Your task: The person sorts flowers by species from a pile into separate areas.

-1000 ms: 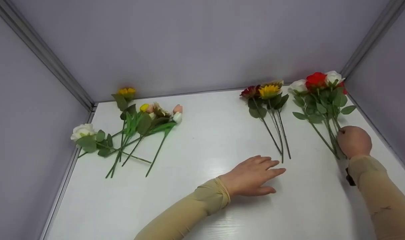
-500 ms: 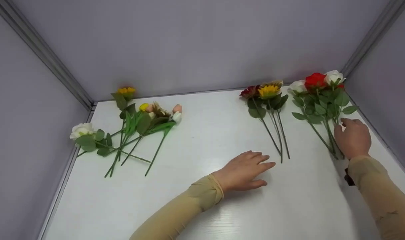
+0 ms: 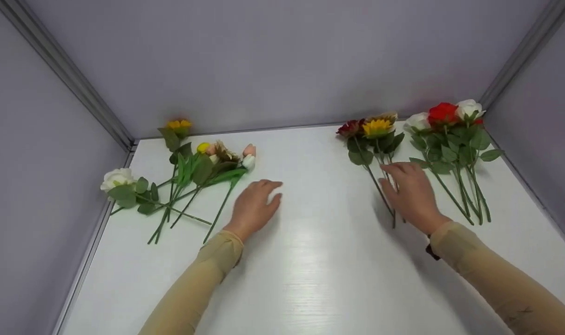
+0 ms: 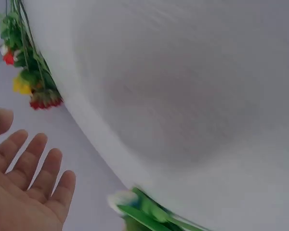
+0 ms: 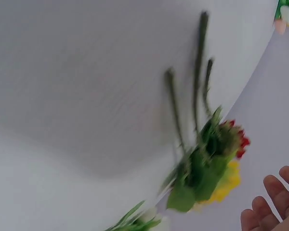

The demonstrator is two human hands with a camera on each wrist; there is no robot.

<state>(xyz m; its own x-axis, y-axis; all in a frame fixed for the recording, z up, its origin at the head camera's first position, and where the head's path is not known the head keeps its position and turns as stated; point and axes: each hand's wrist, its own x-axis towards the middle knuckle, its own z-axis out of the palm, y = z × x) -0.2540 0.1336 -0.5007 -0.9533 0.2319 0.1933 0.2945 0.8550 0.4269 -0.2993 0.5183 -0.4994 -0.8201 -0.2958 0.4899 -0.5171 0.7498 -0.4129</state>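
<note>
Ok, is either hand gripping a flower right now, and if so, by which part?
Nothing is held: the left hand is open, and the right hand, also open, is above flower stems.

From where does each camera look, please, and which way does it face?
Head: on the head, looking forward and down at table and flowers; left hand, right hand and sleeves show.
Left wrist: on that wrist, facing the table at a tilt; the left hand shows, lower left.
Right wrist: on that wrist, facing the table and three stems; part of the right hand shows, lower right.
Shared: head and right wrist both show the dark red flower.
</note>
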